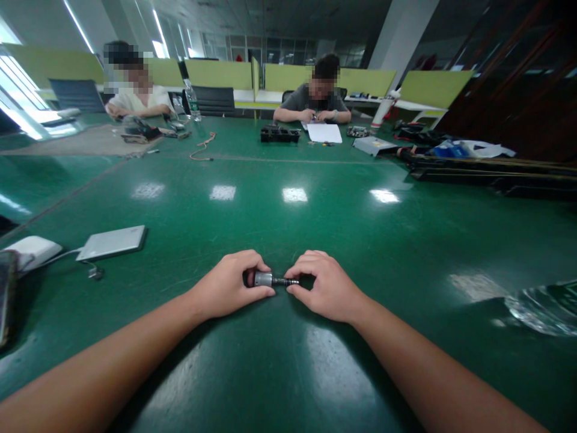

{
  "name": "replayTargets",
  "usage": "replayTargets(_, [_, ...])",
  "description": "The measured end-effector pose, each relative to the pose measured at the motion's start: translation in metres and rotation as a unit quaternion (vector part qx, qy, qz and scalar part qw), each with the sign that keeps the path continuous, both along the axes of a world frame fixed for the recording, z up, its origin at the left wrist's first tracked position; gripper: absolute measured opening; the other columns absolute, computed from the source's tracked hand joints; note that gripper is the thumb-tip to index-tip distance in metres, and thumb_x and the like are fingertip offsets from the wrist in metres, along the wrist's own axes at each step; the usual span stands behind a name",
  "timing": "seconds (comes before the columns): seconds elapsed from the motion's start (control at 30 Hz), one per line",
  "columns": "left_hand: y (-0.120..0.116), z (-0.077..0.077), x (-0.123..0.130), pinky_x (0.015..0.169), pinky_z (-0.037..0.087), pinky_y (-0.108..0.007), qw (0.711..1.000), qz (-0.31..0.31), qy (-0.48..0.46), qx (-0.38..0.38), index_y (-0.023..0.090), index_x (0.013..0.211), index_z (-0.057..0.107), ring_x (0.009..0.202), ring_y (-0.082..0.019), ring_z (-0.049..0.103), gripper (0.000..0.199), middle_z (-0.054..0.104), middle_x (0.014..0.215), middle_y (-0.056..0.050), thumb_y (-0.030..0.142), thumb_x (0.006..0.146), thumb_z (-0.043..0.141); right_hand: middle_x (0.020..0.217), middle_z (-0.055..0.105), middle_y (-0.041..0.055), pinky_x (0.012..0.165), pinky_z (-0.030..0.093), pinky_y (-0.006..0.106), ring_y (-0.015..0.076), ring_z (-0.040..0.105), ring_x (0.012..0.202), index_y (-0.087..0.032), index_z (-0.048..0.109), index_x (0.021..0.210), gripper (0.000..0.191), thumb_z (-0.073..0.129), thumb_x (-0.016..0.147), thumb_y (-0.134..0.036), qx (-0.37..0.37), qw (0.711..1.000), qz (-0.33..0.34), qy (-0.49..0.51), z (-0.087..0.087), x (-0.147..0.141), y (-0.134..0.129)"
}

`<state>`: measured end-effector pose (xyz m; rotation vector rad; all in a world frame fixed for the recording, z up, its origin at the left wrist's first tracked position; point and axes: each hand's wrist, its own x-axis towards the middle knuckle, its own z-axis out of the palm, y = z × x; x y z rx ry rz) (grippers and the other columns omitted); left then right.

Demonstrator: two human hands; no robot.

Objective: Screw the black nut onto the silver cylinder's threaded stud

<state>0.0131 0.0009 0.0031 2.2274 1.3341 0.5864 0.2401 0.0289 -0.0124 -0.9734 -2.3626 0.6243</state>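
A small metal cylinder with a thin dark ringed shaft [264,279] lies sideways just above the green tabletop [279,355], its shaft pointing right. My left hand [234,282] curls round the thick silver end, thumb below and index finger above. At the shaft's right tip, my right hand [320,284] has its thumb and fingers pinched close on the thin end. The remaining fingers of both hands are curled and partly hidden.
At left lie a silver flat box [112,242], a white adapter [33,251] with cables and a dark phone-like object [6,294]. A clear plastic bottle [547,308] lies at right. Across the table sit two people, near a black tray [279,134] and white paper [324,133].
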Motion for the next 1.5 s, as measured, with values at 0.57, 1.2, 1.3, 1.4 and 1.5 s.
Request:
replayTargets(0.57, [0.001, -0.001, -0.001, 0.063, 0.043, -0.025, 1.000, 0.009, -0.011, 0.012, 0.018, 0.089, 0.065, 0.069, -0.015, 0.058, 0.024, 0.063, 0.081, -0.001, 0.036, 0.077, 0.075, 0.077, 0.072, 0.0006, 0.079, 0.044, 0.034, 0.0168, 0.061, 0.076, -0.021, 0.074, 0.080, 0.011, 0.073, 0.072, -0.014, 0.002, 1.000, -0.011, -0.005, 0.001, 0.010, 0.009])
replayTargets(1.2, [0.000, -0.003, -0.004, 0.063, 0.043, -0.025, 1.000, 0.016, -0.013, -0.006, 0.018, 0.093, 0.065, 0.068, -0.014, 0.057, 0.028, 0.063, 0.080, -0.001, 0.039, 0.077, 0.075, 0.080, 0.073, 0.0003, 0.078, 0.046, 0.033, 0.0153, 0.063, 0.075, -0.022, 0.075, 0.090, 0.020, 0.075, 0.072, -0.014, -0.030, 0.999, -0.040, 0.007, 0.001, 0.009, 0.010])
replayTargets(1.3, [0.000, -0.001, -0.004, 0.064, 0.043, -0.026, 1.000, -0.008, -0.011, -0.013, 0.018, 0.098, 0.066, 0.069, -0.015, 0.057, 0.029, 0.063, 0.080, -0.001, 0.042, 0.081, 0.070, 0.080, 0.073, 0.0003, 0.077, 0.045, 0.033, 0.0152, 0.062, 0.074, -0.022, 0.075, 0.089, 0.016, 0.074, 0.075, -0.014, -0.028, 0.999, -0.039, 0.013, 0.000, 0.004, 0.007])
replayTargets(1.4, [0.000, 0.000, -0.004, 0.069, 0.044, -0.027, 1.000, -0.020, -0.007, -0.005, 0.019, 0.101, 0.066, 0.076, -0.016, 0.059, 0.027, 0.065, 0.087, -0.003, 0.040, 0.083, 0.069, 0.080, 0.073, 0.0004, 0.080, 0.043, 0.034, 0.0156, 0.062, 0.076, -0.022, 0.074, 0.087, 0.011, 0.074, 0.078, -0.017, -0.015, 1.000, -0.011, 0.024, -0.002, -0.003, 0.002])
replayTargets(1.5, [0.000, 0.000, -0.002, 0.071, 0.044, -0.028, 1.000, -0.026, 0.006, -0.006, 0.019, 0.101, 0.065, 0.079, -0.017, 0.060, 0.027, 0.066, 0.089, -0.003, 0.033, 0.079, 0.073, 0.082, 0.073, 0.0012, 0.083, 0.042, 0.035, 0.0164, 0.062, 0.079, -0.021, 0.075, 0.090, 0.012, 0.075, 0.078, -0.018, -0.007, 0.999, 0.019, 0.026, -0.004, -0.010, -0.002])
